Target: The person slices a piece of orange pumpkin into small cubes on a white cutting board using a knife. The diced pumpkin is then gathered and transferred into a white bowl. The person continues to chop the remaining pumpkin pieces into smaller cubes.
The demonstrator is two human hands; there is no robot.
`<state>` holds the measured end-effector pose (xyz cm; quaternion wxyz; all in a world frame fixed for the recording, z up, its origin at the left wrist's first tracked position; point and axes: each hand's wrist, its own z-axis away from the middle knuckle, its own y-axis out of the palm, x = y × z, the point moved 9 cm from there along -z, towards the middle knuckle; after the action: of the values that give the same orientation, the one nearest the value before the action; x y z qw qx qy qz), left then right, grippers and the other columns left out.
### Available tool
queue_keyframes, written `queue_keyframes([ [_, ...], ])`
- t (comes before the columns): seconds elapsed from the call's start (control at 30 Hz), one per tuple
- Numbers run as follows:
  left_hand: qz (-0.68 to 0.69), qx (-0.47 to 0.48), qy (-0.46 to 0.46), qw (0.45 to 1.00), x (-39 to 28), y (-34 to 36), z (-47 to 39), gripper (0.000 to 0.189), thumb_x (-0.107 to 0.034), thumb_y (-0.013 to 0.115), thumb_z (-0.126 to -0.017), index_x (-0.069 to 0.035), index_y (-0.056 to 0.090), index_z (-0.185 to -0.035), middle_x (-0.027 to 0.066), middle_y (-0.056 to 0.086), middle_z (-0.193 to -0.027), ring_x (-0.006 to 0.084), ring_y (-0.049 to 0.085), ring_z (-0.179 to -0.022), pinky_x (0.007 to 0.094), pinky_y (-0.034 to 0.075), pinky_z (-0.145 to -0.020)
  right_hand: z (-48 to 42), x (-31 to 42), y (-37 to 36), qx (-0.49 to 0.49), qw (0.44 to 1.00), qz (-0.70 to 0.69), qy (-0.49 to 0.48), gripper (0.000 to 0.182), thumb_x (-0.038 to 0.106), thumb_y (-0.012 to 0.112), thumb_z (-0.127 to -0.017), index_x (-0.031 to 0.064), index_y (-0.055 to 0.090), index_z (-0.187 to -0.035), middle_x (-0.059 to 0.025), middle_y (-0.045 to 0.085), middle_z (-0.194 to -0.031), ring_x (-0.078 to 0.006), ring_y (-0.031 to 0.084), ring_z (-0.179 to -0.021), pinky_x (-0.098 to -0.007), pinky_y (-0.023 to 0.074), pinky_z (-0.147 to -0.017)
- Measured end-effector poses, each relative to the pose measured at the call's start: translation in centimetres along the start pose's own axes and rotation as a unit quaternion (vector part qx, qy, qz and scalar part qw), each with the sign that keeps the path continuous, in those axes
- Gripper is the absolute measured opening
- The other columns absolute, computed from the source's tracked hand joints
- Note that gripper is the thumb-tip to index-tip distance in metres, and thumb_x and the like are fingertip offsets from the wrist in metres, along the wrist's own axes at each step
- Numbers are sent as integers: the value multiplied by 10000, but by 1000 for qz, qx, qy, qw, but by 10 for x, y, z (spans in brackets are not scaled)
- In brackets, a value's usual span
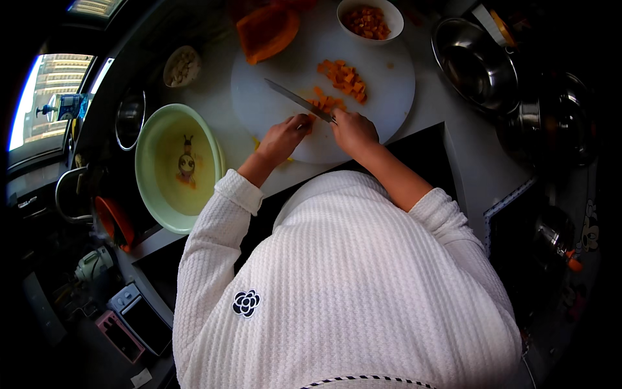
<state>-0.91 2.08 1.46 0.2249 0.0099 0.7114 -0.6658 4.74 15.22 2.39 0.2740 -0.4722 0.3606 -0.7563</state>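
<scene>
My right hand [355, 132] grips the handle of a kitchen knife [297, 99], whose blade points to the far left over a round white cutting board [391, 104]. Against the near side of the blade, my left hand [284, 138] pinches a small orange piece [310, 127], partly covered by the fingers. Just beyond the blade lie freshly cut orange bits [330, 102]. A pile of orange cubes [346, 80], apparently pumpkin, sits farther back on the board. At its far left rests a large pumpkin wedge [268, 34].
A white bowl [370, 20] of orange cubes stands at the board's far edge. To the left are a small bowl of pale pieces [182, 66] and a green basin [219, 160] holding liquid. A metal bowl [475, 65] stands at the right, near a dark cooktop area.
</scene>
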Motion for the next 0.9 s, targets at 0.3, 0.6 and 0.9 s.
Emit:
queue_keyframes([
  [0.3,22,6,-12,1000,-2,-2,0,392,-26,596,-860,-100,625,-1244,47,596,-1255,253,636,-1041,348,571,-810,8,1,-3,2,1000,7,-5,175,195,627,-915,51,583,-1005,-199,689,-909,-406,676,-877,-506,547,-761],
  [0.6,19,10,-19,1000,-1,-1,0,356,-39,576,-877,-108,629,-1222,40,597,-1246,250,637,-1034,346,563,-820,-4,-1,9,40,998,57,-5,150,175,590,-922,42,595,-989,-210,683,-900,-422,670,-870,-513,542,-762],
  [0.9,15,10,-23,1000,-3,-5,-2,259,-63,587,-868,-89,656,-1117,45,596,-1188,250,620,-1040,358,562,-801,-2,8,5,-7,1000,22,-21,185,223,623,-922,60,587,-1002,-196,686,-890,-406,675,-866,-505,546,-761],
])
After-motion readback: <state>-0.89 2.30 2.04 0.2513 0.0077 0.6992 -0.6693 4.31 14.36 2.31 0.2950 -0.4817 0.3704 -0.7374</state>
